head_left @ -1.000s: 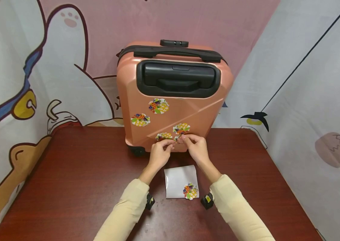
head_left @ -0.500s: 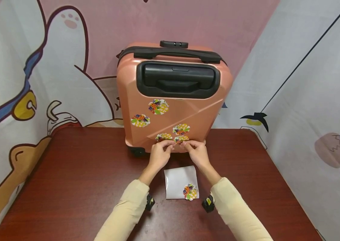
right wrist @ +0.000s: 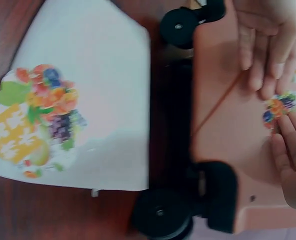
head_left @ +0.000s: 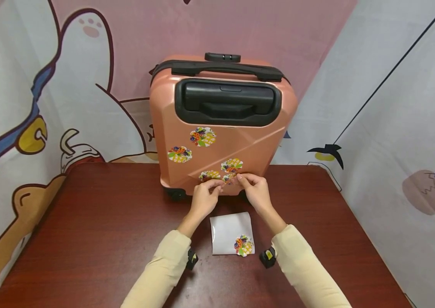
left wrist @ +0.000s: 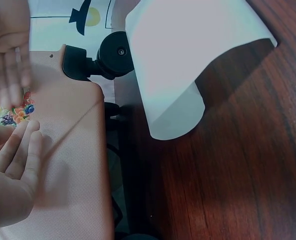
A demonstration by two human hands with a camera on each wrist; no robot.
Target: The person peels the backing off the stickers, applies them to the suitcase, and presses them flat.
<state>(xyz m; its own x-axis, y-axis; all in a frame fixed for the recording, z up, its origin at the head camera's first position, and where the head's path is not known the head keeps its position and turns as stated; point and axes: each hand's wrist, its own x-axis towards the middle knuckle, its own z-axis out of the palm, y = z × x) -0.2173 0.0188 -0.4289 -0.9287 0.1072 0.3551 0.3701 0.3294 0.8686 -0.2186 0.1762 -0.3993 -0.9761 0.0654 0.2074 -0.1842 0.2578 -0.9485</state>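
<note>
A peach hard-shell suitcase point(head_left: 263, 141) stands upright on the table, with several round fruit-print stickers on its face. Low on it, both hands meet at one fruit sticker point(head_left: 228, 178), partly covered by fingers. My left hand point(head_left: 204, 200) has its fingertips at the sticker's left edge. On the right edge lie the fingertips of my right hand point(head_left: 257, 192). Seen from the left wrist, the fingers point(left wrist: 30, 155) of the left hand are fairly straight against the suitcase. The right wrist view shows the sticker point(right wrist: 276, 109) flat between the two hands.
A white backing sheet point(head_left: 227, 231) with one fruit sticker point(head_left: 243, 245) at its near right corner lies on the brown table point(head_left: 125, 231) between the forearms. It curls up at an edge. A printed cloth point(head_left: 375, 107) hangs behind and beside the table.
My right hand first moved down off the sticker, showing more of it, then back up and slightly right along its edge. The left hand has stayed in place.
</note>
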